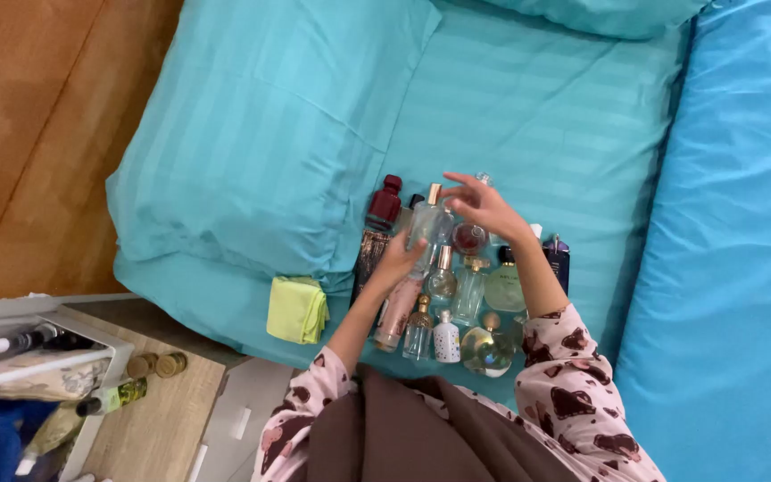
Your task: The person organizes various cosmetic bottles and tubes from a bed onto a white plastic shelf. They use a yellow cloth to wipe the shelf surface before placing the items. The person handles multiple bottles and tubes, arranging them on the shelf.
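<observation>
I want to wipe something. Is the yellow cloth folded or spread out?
Folded. The yellow cloth lies as a small thick bundle with layered edges on the teal bed.

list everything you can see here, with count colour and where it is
perfume bottles: about a dozen, mostly clear glass, one dark red, one round pale green, clustered on the bed in front of the person
clear bottle with gold top: one, held up above the cluster
cloth: one, yellow-green, folded, on the bed edge left of the bottles
pillow: one, teal, upper left of the bed
sheet: one, teal striped, under the bottles
blue cover: one, brighter blue, right side
wooden floor: brown, far left
white shelf unit: one, lower left, with bottles on it
round wooden lids: about two, tan, beside the shelf
left hand: gripping the clear bottle
right hand: fingers spread open by the bottle's top
</observation>
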